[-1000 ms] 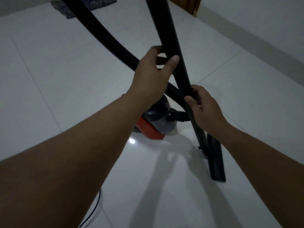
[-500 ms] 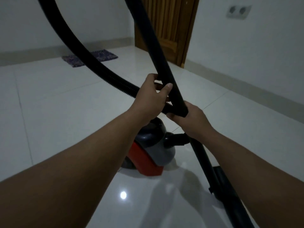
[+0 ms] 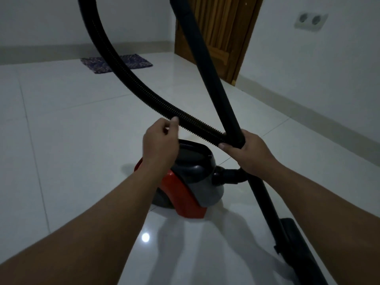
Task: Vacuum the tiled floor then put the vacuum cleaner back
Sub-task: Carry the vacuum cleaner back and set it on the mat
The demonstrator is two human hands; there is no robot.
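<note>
The red and grey vacuum cleaner (image 3: pixel 185 194) stands on the white tiled floor (image 3: pixel 72 124) just beyond my arms. Its ribbed black hose (image 3: pixel 131 79) arcs up from the left and crosses the rigid black tube (image 3: pixel 205 58). My right hand (image 3: pixel 250 155) grips the tube and the hose together at that crossing. The tube runs down to the black floor nozzle (image 3: pixel 292 233) at the lower right. My left hand (image 3: pixel 160 145) is off the tube, fingers curled, fingertips touching the hose's underside above the cleaner.
A dark patterned mat (image 3: pixel 117 62) lies by the far wall. A wooden door (image 3: pixel 224 33) stands in the far right corner, with a double wall socket (image 3: pixel 310 19) to its right. The right wall and its skirting run close along the nozzle side.
My left hand has let go of the tube and moved left to the hose. My right hand stays on the tube. The view has risen and the cleaner sits lower in frame.
</note>
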